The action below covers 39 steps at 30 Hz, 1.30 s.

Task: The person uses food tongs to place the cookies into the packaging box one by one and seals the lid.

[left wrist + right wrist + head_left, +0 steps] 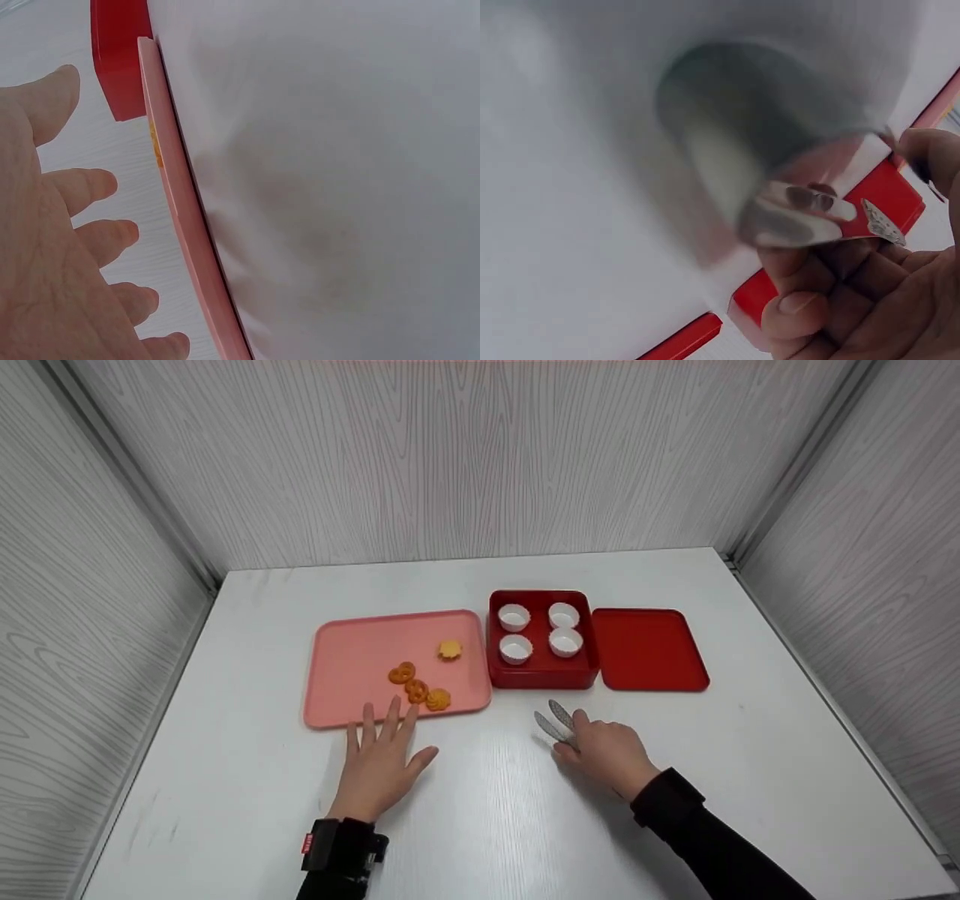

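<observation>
My right hand grips small metal tongs just in front of the red box, their two tips apart with nothing between them. In the right wrist view the shiny curved bend of the tongs shows, fingers beneath it. My left hand lies palm down with fingers spread at the near edge of a pink tray; whether the fingertips touch it I cannot tell. On that tray are two pretzel-shaped pieces, a swirled round cookie and a pale yellow flower-shaped cookie.
Right of the tray stands an open red box holding several white fluted cups. A flat red lid-like tray lies beside its right side. Grey wood-grain panels enclose the white table at the back and sides.
</observation>
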### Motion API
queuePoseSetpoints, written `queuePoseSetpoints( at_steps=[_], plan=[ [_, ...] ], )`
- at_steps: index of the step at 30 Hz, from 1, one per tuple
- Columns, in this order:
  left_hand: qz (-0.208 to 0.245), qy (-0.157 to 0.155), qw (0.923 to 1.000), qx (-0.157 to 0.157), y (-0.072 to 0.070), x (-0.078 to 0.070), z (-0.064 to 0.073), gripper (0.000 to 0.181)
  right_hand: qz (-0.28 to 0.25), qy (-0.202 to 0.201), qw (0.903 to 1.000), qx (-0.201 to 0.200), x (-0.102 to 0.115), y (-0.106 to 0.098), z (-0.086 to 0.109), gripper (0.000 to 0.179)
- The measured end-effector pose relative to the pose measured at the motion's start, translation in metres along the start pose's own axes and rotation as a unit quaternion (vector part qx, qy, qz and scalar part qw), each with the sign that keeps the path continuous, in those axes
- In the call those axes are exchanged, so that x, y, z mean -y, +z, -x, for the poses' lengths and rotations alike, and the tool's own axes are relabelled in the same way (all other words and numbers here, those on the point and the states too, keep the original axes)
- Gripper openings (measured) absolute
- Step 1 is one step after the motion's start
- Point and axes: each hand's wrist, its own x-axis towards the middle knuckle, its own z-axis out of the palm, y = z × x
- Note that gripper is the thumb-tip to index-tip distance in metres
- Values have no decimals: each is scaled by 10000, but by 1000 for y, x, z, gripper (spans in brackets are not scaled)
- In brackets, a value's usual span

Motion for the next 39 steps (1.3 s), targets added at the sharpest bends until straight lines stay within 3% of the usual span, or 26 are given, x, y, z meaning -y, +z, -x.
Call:
queuePoseSetpoints(
  at_steps=[4,12,19,25,31,39],
  plan=[
    [-22,-1,10000,26,1,0,0,79,-62,-331,9985,-438,2,-7,3,41],
    [-14,-36,10000,45,1,-2,0,78,-520,-566,9916,-1036,-2,-25,-2,49],
    [-47,-45,9999,111,1,-4,1,78,-799,-626,9782,-1810,-14,-34,-10,53],
    [-48,-34,9998,205,1,-7,1,78,-1625,-104,9718,-1703,-26,-41,-18,61],
    [160,6,9996,224,3,-12,0,78,-1992,668,9669,-1447,-37,-45,-29,69],
    [368,139,9990,194,5,-21,0,76,-2674,1490,9465,-1024,-55,-44,-52,62]
  ],
)
